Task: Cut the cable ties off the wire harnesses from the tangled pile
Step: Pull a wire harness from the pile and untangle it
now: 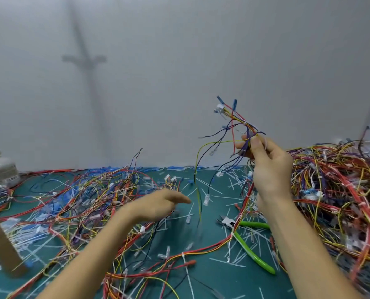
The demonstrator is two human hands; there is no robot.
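the right hand [266, 167] is raised above the table [240, 281], with fingers and thumb pinching a small wire harness [240, 126] whose ends fan upward. a white cable tie [245, 123] sits round it. the left hand [164, 201] hovers low, fingers straight, holding nothing. green-handled cutters [253, 253] lie on the table beside the tangled pile [341, 190] at the right.

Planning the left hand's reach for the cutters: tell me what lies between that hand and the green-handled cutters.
Head view: between left hand and cutters, wires dangle from the harness the right hand holds; below, cut tie scraps on the mat.
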